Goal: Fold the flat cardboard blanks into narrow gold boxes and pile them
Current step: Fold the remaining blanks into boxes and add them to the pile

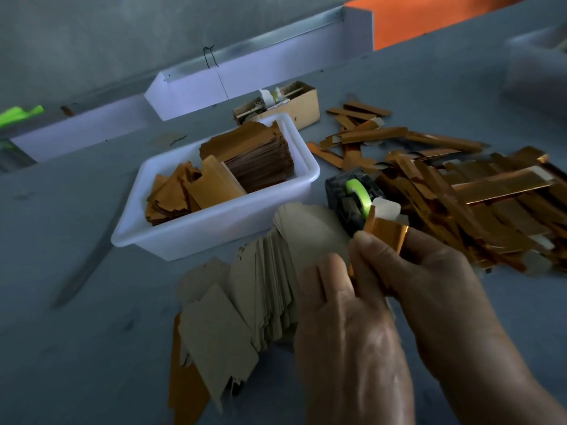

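Both my hands are together on one gold blank, left hand and right hand pinching it just short of the tape dispenser, so I'd crease squarely before tossing it onto the box pile beyond my right.

Sitting at the middle of the table: the tub, holding blanks stacked in its far half and looser blanks leaning in its near half. Standing just behind the tub: a small carton, with a long trough lying farther behind. Resting right of the tub, just beside its right wall: a tape dispenser. Spreading right of the tub beyond the dispenser: the pile of folded boxes. Fanning out in front of the tub, toward the near edge: a row of flat blanks. Hovering in front and to the right of the tub, side by side, over the fanned blanks' right end.
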Demonstrator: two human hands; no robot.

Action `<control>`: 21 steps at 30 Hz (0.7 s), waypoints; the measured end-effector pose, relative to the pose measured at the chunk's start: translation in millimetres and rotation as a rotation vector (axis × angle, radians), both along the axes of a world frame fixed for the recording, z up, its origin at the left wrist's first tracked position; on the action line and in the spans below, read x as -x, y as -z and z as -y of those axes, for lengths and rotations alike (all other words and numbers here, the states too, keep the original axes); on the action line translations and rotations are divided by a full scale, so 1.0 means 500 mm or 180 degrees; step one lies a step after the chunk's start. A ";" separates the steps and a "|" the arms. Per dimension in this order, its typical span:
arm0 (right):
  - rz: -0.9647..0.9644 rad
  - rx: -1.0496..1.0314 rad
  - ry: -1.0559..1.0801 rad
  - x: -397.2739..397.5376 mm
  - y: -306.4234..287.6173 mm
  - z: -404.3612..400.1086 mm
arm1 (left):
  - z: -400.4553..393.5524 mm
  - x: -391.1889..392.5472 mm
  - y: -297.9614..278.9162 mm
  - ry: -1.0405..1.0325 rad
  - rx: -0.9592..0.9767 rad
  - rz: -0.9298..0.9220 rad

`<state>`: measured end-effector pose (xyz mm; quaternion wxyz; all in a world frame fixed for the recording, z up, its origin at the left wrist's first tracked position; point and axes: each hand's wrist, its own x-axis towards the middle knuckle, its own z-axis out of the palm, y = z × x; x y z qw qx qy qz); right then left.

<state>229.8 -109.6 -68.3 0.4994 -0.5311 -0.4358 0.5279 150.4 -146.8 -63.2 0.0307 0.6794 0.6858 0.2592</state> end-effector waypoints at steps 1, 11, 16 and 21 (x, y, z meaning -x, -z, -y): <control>0.0075 -0.0032 0.0061 0.000 -0.001 -0.001 | 0.002 -0.002 0.000 0.0062 -0.0051 -0.0039; -0.0441 -0.0025 -0.0115 -0.010 -0.016 -0.003 | -0.025 0.060 -0.036 0.0083 0.1172 0.3387; -0.0128 0.0031 -0.0171 -0.022 -0.025 -0.020 | -0.031 0.055 -0.039 0.0226 0.1346 0.3888; 0.0674 -0.0314 -0.0118 -0.054 -0.048 -0.029 | -0.043 0.045 -0.041 -0.0048 0.1130 0.4224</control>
